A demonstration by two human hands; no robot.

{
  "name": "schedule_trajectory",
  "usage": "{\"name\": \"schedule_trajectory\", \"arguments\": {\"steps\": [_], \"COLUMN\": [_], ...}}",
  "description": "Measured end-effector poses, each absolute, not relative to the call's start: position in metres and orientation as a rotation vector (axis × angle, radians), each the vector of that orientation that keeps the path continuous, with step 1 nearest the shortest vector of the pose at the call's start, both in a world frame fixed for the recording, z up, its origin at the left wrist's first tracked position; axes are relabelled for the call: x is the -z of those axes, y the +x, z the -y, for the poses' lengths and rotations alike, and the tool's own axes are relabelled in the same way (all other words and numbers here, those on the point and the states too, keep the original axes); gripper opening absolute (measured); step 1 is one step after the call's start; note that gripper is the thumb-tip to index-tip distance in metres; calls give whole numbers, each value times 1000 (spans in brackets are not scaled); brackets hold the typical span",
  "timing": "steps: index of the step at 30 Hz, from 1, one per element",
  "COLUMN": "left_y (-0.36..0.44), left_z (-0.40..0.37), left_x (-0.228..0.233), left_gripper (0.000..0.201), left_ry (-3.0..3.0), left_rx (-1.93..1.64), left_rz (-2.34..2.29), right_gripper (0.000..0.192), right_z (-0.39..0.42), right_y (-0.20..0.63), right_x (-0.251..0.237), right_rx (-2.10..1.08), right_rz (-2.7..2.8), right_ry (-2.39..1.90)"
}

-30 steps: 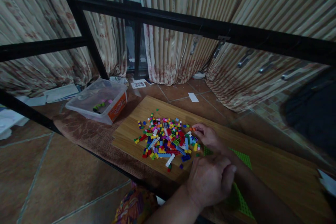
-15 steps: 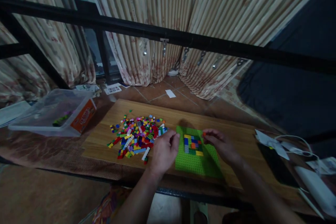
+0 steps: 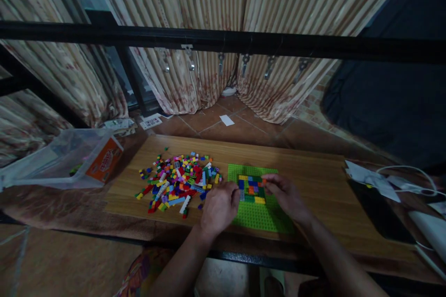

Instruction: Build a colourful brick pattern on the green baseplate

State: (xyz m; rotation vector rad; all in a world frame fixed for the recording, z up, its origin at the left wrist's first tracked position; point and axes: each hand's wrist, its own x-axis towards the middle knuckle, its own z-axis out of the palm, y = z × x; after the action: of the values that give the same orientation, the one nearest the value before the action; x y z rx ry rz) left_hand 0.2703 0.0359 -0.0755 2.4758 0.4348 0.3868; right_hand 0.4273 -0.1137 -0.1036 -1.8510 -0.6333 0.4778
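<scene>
- One left hand [image 3: 219,206], loosely curled at the left side of one brick block [image 3: 251,189]; we cannot tell if it holds anything
- One green plate [image 3: 258,220] under the block
- One right hand [image 3: 284,195], thumb and fingertips pinching one orange brick [image 3: 264,181]; since half a second ago we see it moved in to the block's far right corner, so we judge fitting underway
- One pile [image 3: 177,183], bricks too many to count
- One tub [image 3: 106,162], one white card [image 3: 226,120] beyond

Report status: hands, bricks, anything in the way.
Right hand pinching orange brick at edge of brick patch. Left hand hiding some of green baseplate. Loose pile left, off baseplate.
</scene>
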Motion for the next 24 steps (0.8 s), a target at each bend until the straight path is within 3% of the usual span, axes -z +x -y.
{"name": "schedule_trajectory", "arguments": {"steps": [5,11,17,24], "left_y": [267,259,256,254], "left_z": [-21,6,4,-5], "left_x": [76,73,74,71], "left_gripper": [21,16,18,18], "left_ry": [2458,2372,2312,2300], "left_rx": [-428,-719,-838,-796], "left_rz": [-300,49,44,41], "right_gripper": [28,26,27,33], "right_z": [118,81,13,2], "right_y": [423,403,379,371], "right_x": [115,106,109,126], "right_rx": [-460,-389,-349,-292], "right_rz": [768,1037,1365,1404], "right_ry": [-1982,-2049,-2132,-2197]}}
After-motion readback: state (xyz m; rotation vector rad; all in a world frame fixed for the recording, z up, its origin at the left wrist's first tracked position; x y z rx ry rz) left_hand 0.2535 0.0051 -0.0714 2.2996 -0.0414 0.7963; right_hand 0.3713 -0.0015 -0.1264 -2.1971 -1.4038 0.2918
